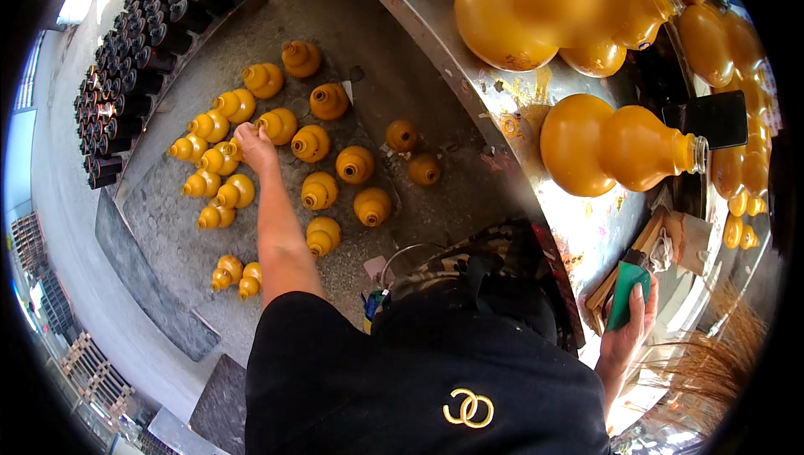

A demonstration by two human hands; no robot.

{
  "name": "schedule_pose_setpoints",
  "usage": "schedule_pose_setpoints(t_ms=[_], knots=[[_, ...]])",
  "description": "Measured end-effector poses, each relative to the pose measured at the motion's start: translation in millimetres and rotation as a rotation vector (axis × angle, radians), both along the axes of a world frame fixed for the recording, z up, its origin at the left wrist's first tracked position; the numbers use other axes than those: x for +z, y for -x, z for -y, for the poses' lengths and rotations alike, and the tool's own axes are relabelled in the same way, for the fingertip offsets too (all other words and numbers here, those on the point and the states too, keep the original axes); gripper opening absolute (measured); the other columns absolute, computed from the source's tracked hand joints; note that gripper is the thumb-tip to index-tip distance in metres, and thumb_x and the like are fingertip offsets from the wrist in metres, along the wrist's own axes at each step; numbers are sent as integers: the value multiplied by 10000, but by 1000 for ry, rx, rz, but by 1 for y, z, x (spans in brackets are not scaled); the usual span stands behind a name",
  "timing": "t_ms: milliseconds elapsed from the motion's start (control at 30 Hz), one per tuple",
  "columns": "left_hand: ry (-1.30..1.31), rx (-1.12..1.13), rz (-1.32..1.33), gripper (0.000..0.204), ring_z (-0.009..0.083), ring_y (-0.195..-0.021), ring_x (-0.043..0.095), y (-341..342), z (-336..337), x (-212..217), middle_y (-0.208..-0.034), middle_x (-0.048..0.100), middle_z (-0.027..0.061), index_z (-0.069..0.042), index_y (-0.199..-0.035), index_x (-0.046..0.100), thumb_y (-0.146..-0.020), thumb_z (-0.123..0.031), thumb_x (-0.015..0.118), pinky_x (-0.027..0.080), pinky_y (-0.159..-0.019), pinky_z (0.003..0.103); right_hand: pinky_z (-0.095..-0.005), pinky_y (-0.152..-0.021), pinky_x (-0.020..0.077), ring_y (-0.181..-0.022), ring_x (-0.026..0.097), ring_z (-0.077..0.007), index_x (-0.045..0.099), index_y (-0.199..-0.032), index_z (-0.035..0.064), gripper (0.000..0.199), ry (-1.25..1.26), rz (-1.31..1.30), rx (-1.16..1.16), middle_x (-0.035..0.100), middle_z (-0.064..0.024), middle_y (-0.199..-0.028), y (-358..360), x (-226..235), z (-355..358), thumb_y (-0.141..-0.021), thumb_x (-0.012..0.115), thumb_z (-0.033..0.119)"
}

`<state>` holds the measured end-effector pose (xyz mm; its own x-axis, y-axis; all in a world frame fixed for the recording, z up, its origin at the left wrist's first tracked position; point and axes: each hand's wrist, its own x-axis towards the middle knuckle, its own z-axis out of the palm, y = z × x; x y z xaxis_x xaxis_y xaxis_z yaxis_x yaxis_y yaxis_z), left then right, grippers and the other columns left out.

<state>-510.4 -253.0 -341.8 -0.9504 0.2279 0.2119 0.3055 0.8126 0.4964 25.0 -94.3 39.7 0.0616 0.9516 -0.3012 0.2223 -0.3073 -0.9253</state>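
Note:
My left arm stretches out over the floor, and my left hand has its fingers closed at the neck of an amber, gourd-shaped bottle. Other bottles of the same shape crowd round it, such as one amber bottle just to its right. My right hand is closed on a flat green pad beside the workbench, thumb on top. On the bench, a large gourd bottle with a clear threaded neck lies on its side, its neck pointing right.
More amber bottles fill the bench's far end. A dark phone-like slab stands behind the lying bottle. Wood and cardboard pieces and a straw-coloured brush are at the right. Rows of dark cylindrical objects line the far left.

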Motion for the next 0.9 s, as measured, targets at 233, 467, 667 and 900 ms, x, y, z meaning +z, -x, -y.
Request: schedule_pose_setpoints(t_ms=[233, 467, 667, 900], knots=[[238, -206, 64, 171, 339, -957, 589, 24, 28, -38, -1099, 594, 100, -24, -978, 617, -858, -145, 635, 477, -802, 407, -228, -620, 513, -761, 584, -109, 514, -1158, 54, 249, 37, -52, -33, 601, -46, -950, 3, 9, 8, -934, 570, 147], [-88, -331, -101, 155, 311, -997, 604, 21, 34, 90, -1076, 632, 175, 39, -959, 640, -877, -88, 607, 462, -898, 355, -210, -547, 445, -665, 540, -88, 494, -1176, 68, 271, 72, -205, -74, 577, -25, -833, -8, -1, 4, -928, 562, 156], [-565, -300, -196, 137, 237, -977, 608, -33, 21, 271, -1095, 635, 124, 37, -993, 623, -900, -45, 565, 487, -865, 324, -214, -446, 305, -487, 388, -54, 499, -1104, 75, 234, 63, -577, 12, 494, 27, -697, -20, -16, 0, -916, 553, 202], [-1184, -587, -435, 319, 252, -1078, 590, -83, -42, 430, -1312, 491, 166, 96, -1238, 479, -985, -99, 477, 522, -915, 358, -212, -484, 409, -572, 527, -83, 543, -1038, 78, 203, 42, -635, -3, 603, -5, -802, -47, 3, 11, -879, 615, 182]])
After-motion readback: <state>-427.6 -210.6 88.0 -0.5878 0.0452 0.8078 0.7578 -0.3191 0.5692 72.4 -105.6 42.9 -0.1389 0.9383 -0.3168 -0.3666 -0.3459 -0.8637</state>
